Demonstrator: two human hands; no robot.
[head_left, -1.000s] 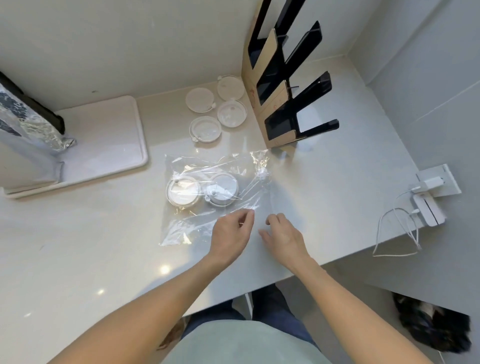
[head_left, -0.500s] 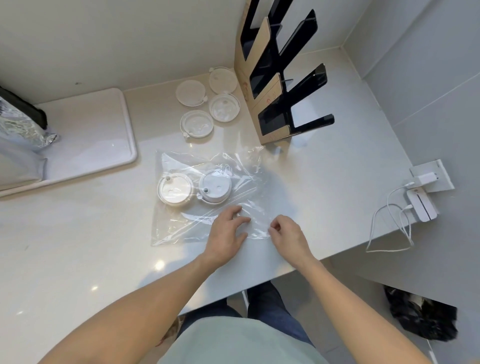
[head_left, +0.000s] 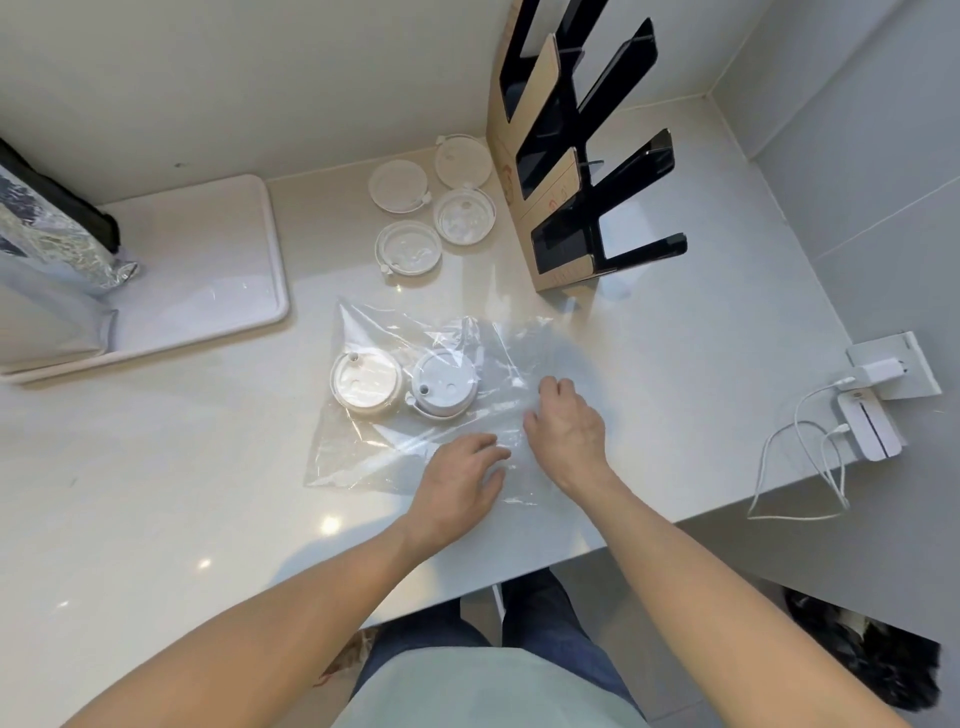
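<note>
A clear plastic bag (head_left: 415, 332) lies flat on the white counter (head_left: 156, 493) in front of me. Two white cup lids (head_left: 366, 384) (head_left: 441, 387) sit side by side inside its left half. My left hand (head_left: 462, 480) presses flat on the bag's near edge with straight fingers. My right hand (head_left: 566, 421) rests on the bag's right part, its fingers curled down and pinching the plastic. Several loose lids (head_left: 408, 249) lie on the counter behind the bag.
A black and cardboard rack (head_left: 571, 171) stands at the back right. On the left, a white tray (head_left: 218, 249) carries a foil bag (head_left: 52, 244). A charger (head_left: 878, 371) with white cables (head_left: 800, 467) hangs off the counter's right edge.
My right hand has moved from the bag's near edge up onto its right side. My left hand has slid slightly along the near edge. The bag's right part now lies spread out.
</note>
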